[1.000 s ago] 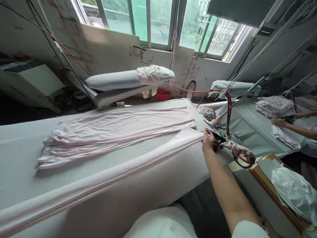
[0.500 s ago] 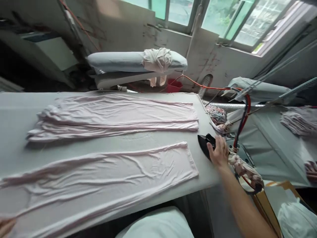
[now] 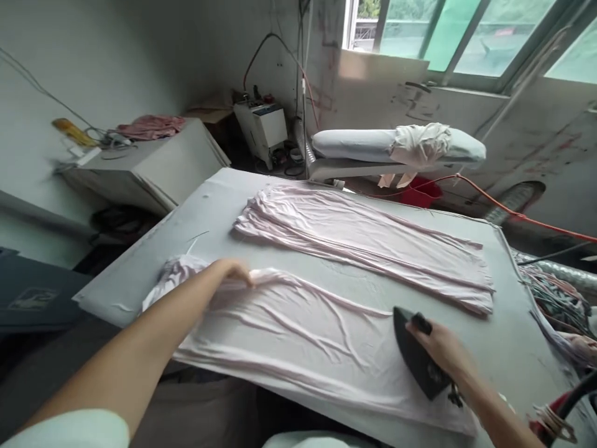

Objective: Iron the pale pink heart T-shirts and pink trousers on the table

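Observation:
My right hand grips a black iron, which rests on the right part of the nearer pale pink garment. That garment lies lengthwise along the near side of the table, with long creases in it and its left end bunched. Toward its left, my left hand bends down onto the far edge and pinches the cloth; the hand is slightly blurred and its fingertips are partly hidden. Behind lies a second pale pink garment, folded long and gathered at its left end, with neither hand touching it.
The pale padded table carries both garments. Beyond its far edge stands a narrow padded arm with cloth tied round it, near a red bucket. A side cabinet is at left. Tangled cords hang at the right edge.
The iron has moved from the bare right end of the table onto the nearer garment, in my right hand. My left hand has come onto that garment's far edge. The view has turned left.

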### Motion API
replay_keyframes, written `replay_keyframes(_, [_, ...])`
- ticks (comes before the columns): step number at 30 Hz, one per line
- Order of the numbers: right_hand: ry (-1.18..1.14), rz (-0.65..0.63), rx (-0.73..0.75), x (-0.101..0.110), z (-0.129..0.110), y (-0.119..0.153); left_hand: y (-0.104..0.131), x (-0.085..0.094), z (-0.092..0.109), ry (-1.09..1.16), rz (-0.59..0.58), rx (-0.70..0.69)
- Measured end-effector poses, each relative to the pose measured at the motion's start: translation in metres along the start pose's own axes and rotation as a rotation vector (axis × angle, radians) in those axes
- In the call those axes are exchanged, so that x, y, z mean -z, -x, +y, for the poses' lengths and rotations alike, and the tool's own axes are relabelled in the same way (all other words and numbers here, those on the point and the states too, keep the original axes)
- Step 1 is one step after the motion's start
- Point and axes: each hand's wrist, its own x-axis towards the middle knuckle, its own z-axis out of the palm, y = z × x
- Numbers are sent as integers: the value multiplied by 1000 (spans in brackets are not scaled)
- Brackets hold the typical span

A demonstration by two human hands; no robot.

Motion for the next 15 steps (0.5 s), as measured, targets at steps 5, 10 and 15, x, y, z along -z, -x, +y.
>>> replay_keyframes(5, [159, 1, -73, 10, -77, -19, -12, 0, -23, 162, -80, -114])
replay_keyframes(10, [167, -323, 240, -65, -225, 31, 13, 30, -131, 267, 454, 52])
replay_keyframes(15, [260, -458, 561, -155, -414, 21, 80, 30, -237, 118, 548, 373])
